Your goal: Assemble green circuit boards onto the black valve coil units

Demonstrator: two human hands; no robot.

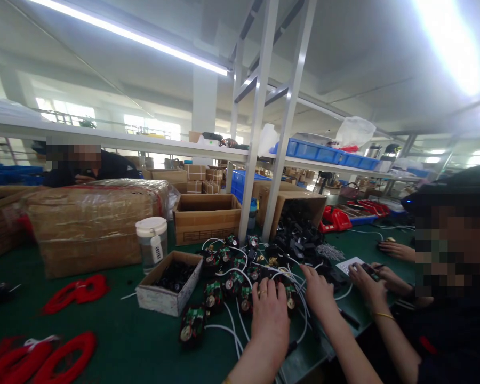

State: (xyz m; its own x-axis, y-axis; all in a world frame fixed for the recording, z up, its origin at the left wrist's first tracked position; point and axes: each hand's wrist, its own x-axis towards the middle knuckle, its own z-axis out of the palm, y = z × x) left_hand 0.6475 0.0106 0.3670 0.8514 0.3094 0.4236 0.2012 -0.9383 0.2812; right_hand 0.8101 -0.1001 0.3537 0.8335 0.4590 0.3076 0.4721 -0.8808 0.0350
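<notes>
My left hand (269, 322) reaches into a group of small black units with green circuit boards (213, 296) and round metal discs. Its fingers curl down among them; their tips and whatever they grip are hidden. To its right, my right hand (319, 293) is bent over a bundle of white cables (300, 282), with a cable seeming to run to its fingertips. One board unit (192, 324) lies apart at the near left of the group. Black cable ends lie below and beside my hands.
An open box of black parts (170, 282) and a lidded clear cup (152, 245) stand left. Red coils (76, 293) lie farther left. Metal posts (256, 133) rise behind. A tipped carton (300, 205) spills black pieces. At right, a co-worker's hands (370, 282) hold a small dark part.
</notes>
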